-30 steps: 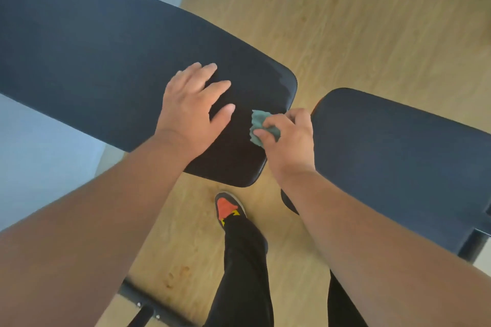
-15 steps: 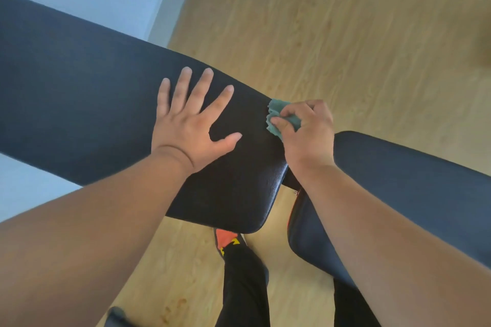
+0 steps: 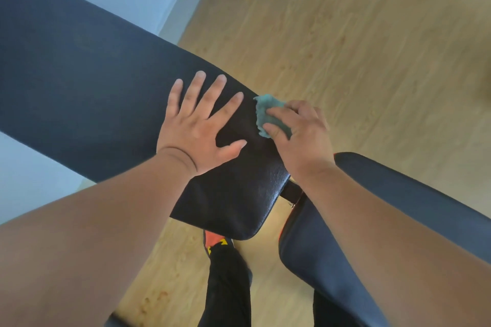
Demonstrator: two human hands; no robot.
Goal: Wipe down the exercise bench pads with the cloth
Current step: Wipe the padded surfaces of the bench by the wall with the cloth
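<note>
While my right hand (image 3: 300,135) pinches the bunched green cloth (image 3: 268,117) against the far edge of the back pad (image 3: 106,93), my left hand (image 3: 199,130) lies flat beside it with fingers spread wide, steadying that pad. Under my right forearm sits the seat pad (image 3: 398,194), which I judge unwiped. I'd press evenly and overlap strokes, following the rounded rim beyond the cloth

Home gym: padded bench (image 3: 93,82), wood floor (image 3: 358,61)
</note>
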